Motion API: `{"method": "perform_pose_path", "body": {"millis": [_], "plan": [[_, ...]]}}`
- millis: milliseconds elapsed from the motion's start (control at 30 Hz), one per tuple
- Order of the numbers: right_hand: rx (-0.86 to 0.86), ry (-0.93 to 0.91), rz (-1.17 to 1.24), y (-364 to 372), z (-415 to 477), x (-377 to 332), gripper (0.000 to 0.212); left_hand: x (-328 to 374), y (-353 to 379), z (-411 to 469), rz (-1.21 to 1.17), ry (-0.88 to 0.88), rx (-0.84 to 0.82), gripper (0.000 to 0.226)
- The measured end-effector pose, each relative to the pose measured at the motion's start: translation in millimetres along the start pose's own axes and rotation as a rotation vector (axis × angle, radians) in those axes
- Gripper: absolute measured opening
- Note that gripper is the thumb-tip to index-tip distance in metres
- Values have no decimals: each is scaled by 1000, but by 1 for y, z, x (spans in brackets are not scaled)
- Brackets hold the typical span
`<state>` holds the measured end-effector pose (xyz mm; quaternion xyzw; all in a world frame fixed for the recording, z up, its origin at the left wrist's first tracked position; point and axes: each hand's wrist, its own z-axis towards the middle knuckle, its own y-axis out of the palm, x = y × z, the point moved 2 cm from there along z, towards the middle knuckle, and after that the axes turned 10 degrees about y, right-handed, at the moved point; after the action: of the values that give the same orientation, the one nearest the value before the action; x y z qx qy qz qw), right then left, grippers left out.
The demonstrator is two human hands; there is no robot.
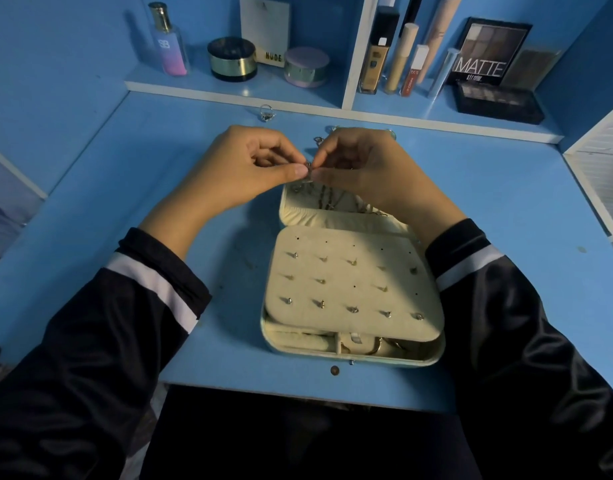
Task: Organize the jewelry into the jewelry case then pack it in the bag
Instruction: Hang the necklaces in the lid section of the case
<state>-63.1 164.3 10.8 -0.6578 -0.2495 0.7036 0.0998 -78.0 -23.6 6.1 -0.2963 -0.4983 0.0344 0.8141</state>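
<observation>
We see a cream, rectangular, fabric-lined jewelry case (336,271) on a flat blue wooden desk (506,202). Beyond the case are a small silver metal jewelry piece (308,167) and a clear glass bottle (170,51) shading blue to pink. Flanking the case, our glossy black fabric sleeves (90,341) are white-striped.

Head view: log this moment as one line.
left hand, right hand: pinch small metal piece | jewelry case: open, studs on panel | ring: loose on desk
</observation>
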Motion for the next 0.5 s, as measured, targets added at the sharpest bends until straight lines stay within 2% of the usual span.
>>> {"method": "perform_pose_path", "body": {"millis": [167, 400, 500], "plan": [[-48, 42, -146, 0, 0, 2, 6, -8, -1, 0, 128, 26, -36, 13], [-43, 4, -280, 6, 1, 0, 7, -21, 5, -6, 46, -8, -87, 26], [-76, -15, -319, 8, 0, 0, 6, -25, 5, -9, 80, -33, -96, 32]]}}
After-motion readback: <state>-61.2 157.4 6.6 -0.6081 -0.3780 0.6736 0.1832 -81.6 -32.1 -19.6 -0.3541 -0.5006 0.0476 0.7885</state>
